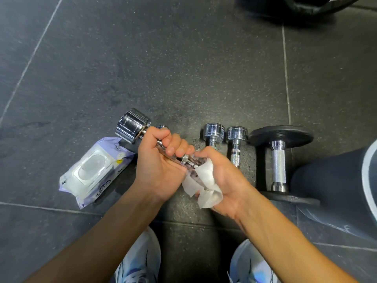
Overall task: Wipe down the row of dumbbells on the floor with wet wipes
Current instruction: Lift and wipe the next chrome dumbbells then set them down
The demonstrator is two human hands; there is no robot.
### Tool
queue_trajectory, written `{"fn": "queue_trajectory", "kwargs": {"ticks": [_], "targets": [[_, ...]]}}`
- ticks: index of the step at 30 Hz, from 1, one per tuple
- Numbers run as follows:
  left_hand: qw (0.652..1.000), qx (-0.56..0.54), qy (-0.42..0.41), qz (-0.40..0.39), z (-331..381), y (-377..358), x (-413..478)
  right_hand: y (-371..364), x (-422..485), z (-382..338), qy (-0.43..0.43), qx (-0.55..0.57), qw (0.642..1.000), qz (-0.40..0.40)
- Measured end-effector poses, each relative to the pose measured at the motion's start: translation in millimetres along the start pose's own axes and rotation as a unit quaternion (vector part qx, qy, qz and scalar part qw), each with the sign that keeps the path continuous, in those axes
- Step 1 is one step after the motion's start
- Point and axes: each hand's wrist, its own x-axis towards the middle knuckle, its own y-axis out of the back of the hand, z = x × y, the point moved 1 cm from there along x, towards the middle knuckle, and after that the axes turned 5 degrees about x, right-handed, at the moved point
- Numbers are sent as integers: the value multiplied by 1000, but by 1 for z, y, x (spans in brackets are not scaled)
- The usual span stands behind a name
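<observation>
My left hand (pixel 161 160) grips the knurled handle of a chrome dumbbell (pixel 132 124), lifted off the floor and tilted up to the left. Its near head is hidden under a white wet wipe (pixel 206 178), which my right hand (pixel 222 176) holds wrapped around that end. Two small chrome dumbbells (pixel 214 131) (pixel 236 137) lie side by side on the floor just right of my hands. Another chrome head (pixel 162 127) peeks out behind my left hand. A bigger dumbbell with black plates (pixel 278 160) lies further right.
A lilac pack of wet wipes (pixel 93 170) with its lid closed lies on the dark rubber floor (pixel 183 68) to the left. My knee (pixel 334 180) is at the right, my two shoes (pixel 140 260) (pixel 251 264) below. A black object (pixel 295 5) sits at the top right.
</observation>
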Motion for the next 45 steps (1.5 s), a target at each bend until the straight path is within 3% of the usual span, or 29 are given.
{"fn": "queue_trajectory", "kwargs": {"ticks": [2,3,4,5,7,9,10,11,12,13,16,17,18,20,23,24,25,26,27,30,32,34,39,42,45], "targets": [[1000,4,-6,3,-1,-1,0,2,1,3,42,-3,999,10],[1000,4,-8,7,-2,-2,1,1,2,8,131,-22,991,31],[1000,0,-9,10,-3,-3,2,-1,-1,14,265,-66,960,59],[1000,-7,-8,15,-4,-4,4,-2,-4,19,405,-142,900,70],[999,-31,4,25,-5,-2,5,10,-3,24,618,-333,711,35],[998,-57,26,29,-7,0,4,26,3,15,704,-472,530,-33],[997,-62,35,30,-8,2,4,31,6,12,711,-512,479,-49],[997,-60,41,31,-8,3,3,33,5,9,706,-527,470,-58],[997,-54,44,30,-8,3,3,34,4,8,693,-523,493,-59],[998,-49,42,29,-8,2,3,35,2,8,668,-509,540,-63],[998,-38,29,29,-5,-1,5,37,-4,12,541,-397,736,-87],[999,-40,25,27,-4,-2,5,38,-5,13,510,-353,779,-94],[998,-44,22,26,-3,-2,6,39,-6,12,497,-337,794,-93],[998,-50,22,24,-3,-1,6,41,-7,10,535,-386,748,-72],[998,-52,25,24,-4,-1,7,45,-5,2,633,-473,612,-27],[998,-54,26,26,-4,-1,6,46,-3,-1,647,-481,591,-23],[998,-56,28,27,-5,-1,5,45,-1,-1,647,-478,594,-14],[997,-59,30,27,-6,-2,4,41,-1,0,631,-460,625,6],[997,-61,32,26,-7,-3,4,34,-2,2,597,-424,680,31],[997,-57,32,31,-9,-3,3,8,-7,12,422,-225,876,68],[998,-49,27,30,-8,-3,3,7,-3,8,302,-137,942,58],[998,-52,23,30,-6,-2,2,11,-6,1,293,-208,933,30],[997,-70,17,23,-2,-1,5,33,-16,-1,425,-410,801,-97],[997,-69,23,26,-2,-1,5,40,-17,-11,405,-411,798,-172],[996,-72,27,33,-3,-2,3,40,-14,-13,434,-454,766,-136]]}}
